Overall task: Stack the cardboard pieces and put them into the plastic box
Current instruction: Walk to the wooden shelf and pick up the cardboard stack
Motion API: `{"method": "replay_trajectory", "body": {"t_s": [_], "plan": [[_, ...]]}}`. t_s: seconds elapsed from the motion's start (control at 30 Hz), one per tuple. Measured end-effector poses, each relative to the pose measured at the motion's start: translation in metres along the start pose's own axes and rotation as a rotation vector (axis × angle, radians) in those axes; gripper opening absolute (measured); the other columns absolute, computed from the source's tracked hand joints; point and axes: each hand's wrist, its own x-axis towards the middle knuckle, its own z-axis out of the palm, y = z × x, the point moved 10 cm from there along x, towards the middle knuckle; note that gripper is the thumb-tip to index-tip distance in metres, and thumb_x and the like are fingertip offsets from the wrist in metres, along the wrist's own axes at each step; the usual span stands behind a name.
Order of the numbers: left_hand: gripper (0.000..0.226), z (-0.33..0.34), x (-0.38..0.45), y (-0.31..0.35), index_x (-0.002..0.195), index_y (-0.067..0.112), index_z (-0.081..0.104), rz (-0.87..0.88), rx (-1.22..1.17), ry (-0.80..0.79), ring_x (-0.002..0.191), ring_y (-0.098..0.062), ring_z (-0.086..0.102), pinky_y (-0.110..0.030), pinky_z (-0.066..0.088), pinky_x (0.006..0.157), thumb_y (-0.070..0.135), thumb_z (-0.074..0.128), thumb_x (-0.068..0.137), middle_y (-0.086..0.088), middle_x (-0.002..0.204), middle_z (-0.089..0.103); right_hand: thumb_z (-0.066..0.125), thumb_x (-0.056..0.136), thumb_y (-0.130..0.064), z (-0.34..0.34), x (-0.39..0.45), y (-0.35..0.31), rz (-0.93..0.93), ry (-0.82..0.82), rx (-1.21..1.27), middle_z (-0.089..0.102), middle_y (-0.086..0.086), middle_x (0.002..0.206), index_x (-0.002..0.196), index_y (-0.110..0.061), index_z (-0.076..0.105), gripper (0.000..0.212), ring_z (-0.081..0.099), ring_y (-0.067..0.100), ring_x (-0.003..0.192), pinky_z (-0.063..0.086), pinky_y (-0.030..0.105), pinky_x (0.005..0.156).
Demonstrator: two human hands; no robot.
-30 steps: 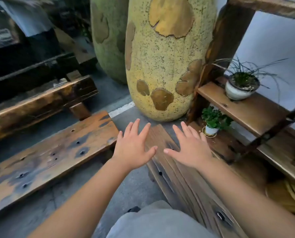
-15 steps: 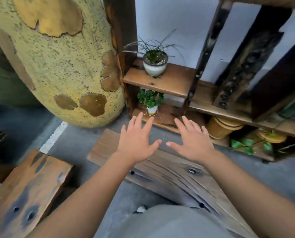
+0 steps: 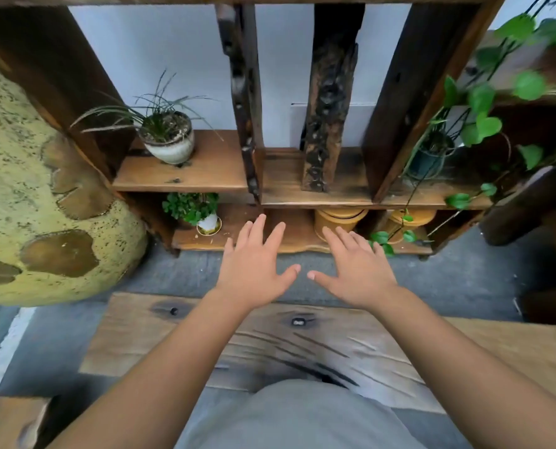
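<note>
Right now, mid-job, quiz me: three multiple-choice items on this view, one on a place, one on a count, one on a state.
1. Where does the grassy potted plant stand?
A. upper left shelf
B. the floor
C. wooden bench

2. How many tan stacked pots show on the bottom shelf?
A. one
B. two
C. four

3. What are the hands doing?
A. gripping cardboard
B. spread open, empty
C. both in fists

Key: 1 A, it sits above the small leafy plant. 2 B, one beside another. 3 B, left hand and right hand hold nothing.
</note>
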Motion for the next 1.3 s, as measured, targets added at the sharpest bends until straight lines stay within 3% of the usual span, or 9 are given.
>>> {"method": "replay_trajectory", "body": {"t_s": [0.37,0.57,0.77,1.3], "plan": [[0.085,0.011,0.078,0.087,0.148,0.033,0.015,-0.015,0.025,-0.018,0.144,-0.028,0.01,-0.057,0.021,0.111,0.074,0.027,0.075,-0.007,0.159,0.011,0.032,0.076,-0.081,-0.042,0.05,0.099,-0.017,0.044,0.008,0.013,0.002,0.163,0.153,-0.031,0.009,0.094,0.012,0.025,0.148,0.012,0.057,0.115],[0.083,-0.003,0.1,0.091,0.147,0.032,0.017,0.015,0.066,0.009,0.143,-0.03,0.015,-0.058,0.027,0.108,0.073,0.026,0.075,-0.009,0.158,0.015,0.036,0.079,-0.078,-0.069,0.068,0.105,-0.013,0.095,0.011,0.012,0.003,0.163,0.152,-0.03,0.013,0.091,0.011,0.026,0.149,0.013,0.058,0.115],[0.082,-0.034,0.123,0.077,0.147,0.035,0.015,0.043,0.063,0.057,0.145,-0.029,0.013,-0.058,0.021,0.11,0.075,0.029,0.076,-0.007,0.159,0.013,0.032,0.079,-0.079,-0.096,0.08,0.087,-0.005,0.13,0.01,0.008,0.002,0.164,0.153,-0.031,0.009,0.092,0.007,0.025,0.149,0.01,0.057,0.116],[0.084,-0.256,0.212,0.06,0.149,0.033,0.014,0.165,0.053,0.486,0.145,-0.028,0.014,-0.053,0.029,0.111,0.075,0.03,0.078,-0.007,0.159,0.014,0.034,0.08,-0.079,-0.315,0.142,0.022,-0.068,0.573,-0.135,0.02,0.0,0.162,0.152,-0.031,0.012,0.089,0.018,0.025,0.148,0.019,0.058,0.115]]}}
